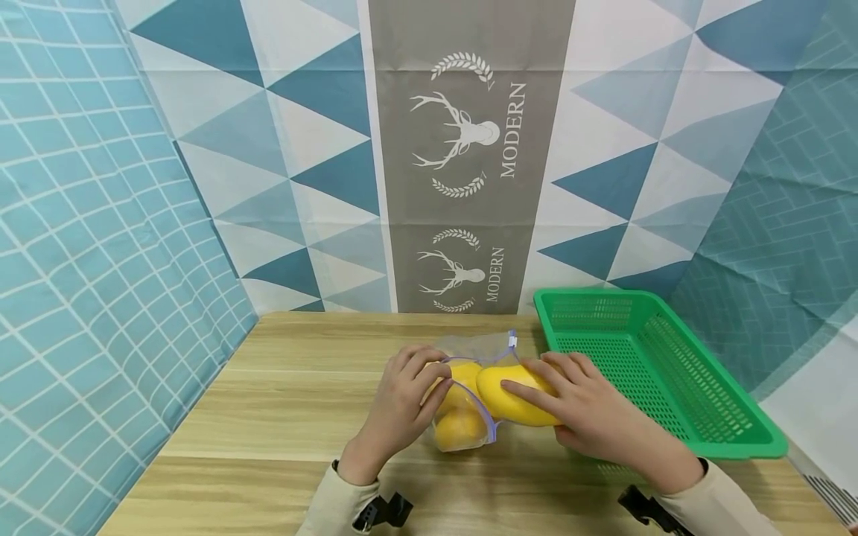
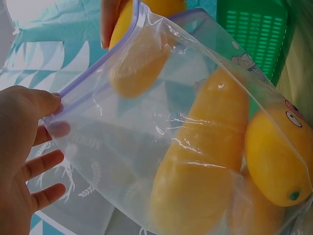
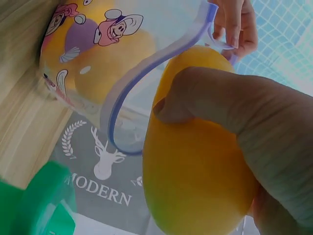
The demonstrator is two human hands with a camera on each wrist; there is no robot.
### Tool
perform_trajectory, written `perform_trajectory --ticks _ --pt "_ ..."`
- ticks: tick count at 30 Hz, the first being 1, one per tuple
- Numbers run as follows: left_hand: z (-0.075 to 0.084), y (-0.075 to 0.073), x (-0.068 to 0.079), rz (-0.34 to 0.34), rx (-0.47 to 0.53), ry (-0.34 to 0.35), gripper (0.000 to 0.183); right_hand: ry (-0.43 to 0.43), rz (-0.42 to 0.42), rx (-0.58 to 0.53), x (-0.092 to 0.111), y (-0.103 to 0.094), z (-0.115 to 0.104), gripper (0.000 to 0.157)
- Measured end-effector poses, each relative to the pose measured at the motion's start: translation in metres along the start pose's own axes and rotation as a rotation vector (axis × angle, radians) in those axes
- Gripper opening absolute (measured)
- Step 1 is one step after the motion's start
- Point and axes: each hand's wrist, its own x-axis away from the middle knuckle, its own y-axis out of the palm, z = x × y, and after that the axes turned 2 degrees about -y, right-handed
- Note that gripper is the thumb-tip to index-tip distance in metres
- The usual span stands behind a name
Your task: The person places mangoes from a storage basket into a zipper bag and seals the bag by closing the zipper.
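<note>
As our left hand [image 1: 405, 396] pinches the clear bag [image 1: 472, 347] at lower centre, our right hand [image 1: 593, 408] grips a yellow fruit [image 1: 515, 396] right at the bag's mouth! Lower right, we've a green basket [image 1: 630, 372].

Cream slvs [image 1: 717, 505], blk wrist straps [image 1: 365, 515] w/ sm. blk blocks [image 1: 398, 511].
</note>
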Motion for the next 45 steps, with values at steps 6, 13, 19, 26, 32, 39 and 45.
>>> perform_trajectory --ticks 6,13,19,26,32,39,45 --pt "0.001 0.0 0.0 -0.008 0.001 -0.004 0.019 -0.024 -0.009 -0.003 -0.006 0.004 0.0 0.099" --pt "0.001 0.001 0.0 -0.01 0.002 -0.002 0.019 -0.034 -0.025 -0.019 -0.011 0.006 -0.001 0.099" --pt "0.001 0.001 -0.001 -0.006 -0.002 0.002 0.02 -0.069 0.006 -0.025 -0.017 0.011 0.0 0.096" --pt "0.001 0.001 -0.001 -0.003 0.001 0.006 0.021 -0.109 0.022 -0.008 -0.024 0.018 -0.002 0.093" --pt "0.0 0.002 -0.001 0.001 0.005 0.005 0.021 -0.141 0.024 0.0 -0.029 0.021 -0.003 0.094" --pt "0.0 0.001 -0.001 -0.008 0.004 0.006 0.021 -0.182 0.029 -0.013 -0.034 0.029 -0.003 0.096" --pt "0.001 0.002 -0.001 -0.008 -0.001 0.009 0.022 -0.188 0.03 -0.023 -0.035 0.036 -0.003 0.094"
